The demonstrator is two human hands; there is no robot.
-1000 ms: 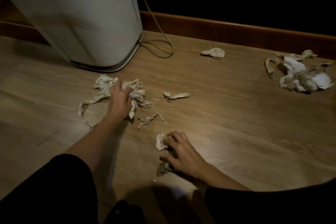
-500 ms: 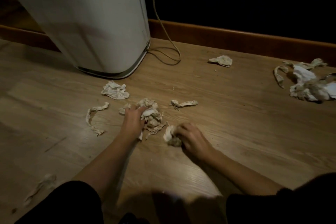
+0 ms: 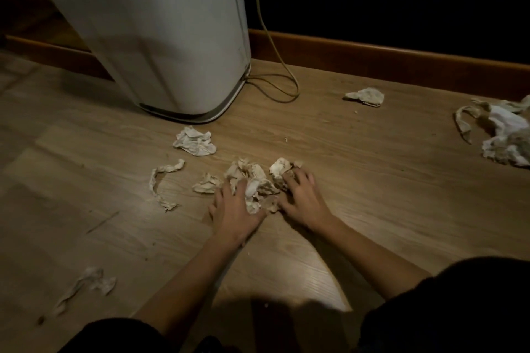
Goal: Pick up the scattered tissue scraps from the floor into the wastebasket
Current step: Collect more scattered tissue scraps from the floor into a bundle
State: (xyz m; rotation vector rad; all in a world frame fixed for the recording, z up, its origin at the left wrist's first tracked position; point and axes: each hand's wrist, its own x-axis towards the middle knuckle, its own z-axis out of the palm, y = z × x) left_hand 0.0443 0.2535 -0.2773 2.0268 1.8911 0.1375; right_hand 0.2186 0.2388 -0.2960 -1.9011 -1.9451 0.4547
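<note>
Both hands are down on the wooden floor (image 3: pixel 372 180), pressed around one heap of tissue scraps (image 3: pixel 252 180) near the middle of the visible floor. The left hand (image 3: pixel 233 209) lies palm down on the heap's left side, its fingers curled into the paper and closing on it. The right hand (image 3: pixel 302 198) lies against the heap's right side, fingers spread and bent over a pale wad (image 3: pixel 281 167) at the far end; whether it actually grips that wad cannot be told.

Just beyond the heap toward the far edge of the floor lies a crumpled tissue (image 3: pixel 195 142), and left of the heap a thin twisted strip (image 3: pixel 162 180), both apart from the hands. A further twisted scrap (image 3: pixel 86 285) lies toward the near left. Near the baseboard (image 3: pixel 401 61) at the far edge sits a small wad (image 3: pixel 367 96), and at the right edge a larger pile of scraps (image 3: pixel 504 135).

A tall white wastebasket (image 3: pixel 160 31) stands upright at the far left, close behind the crumpled tissue. A cord (image 3: pixel 275 80) loops on the floor beside its base
</note>
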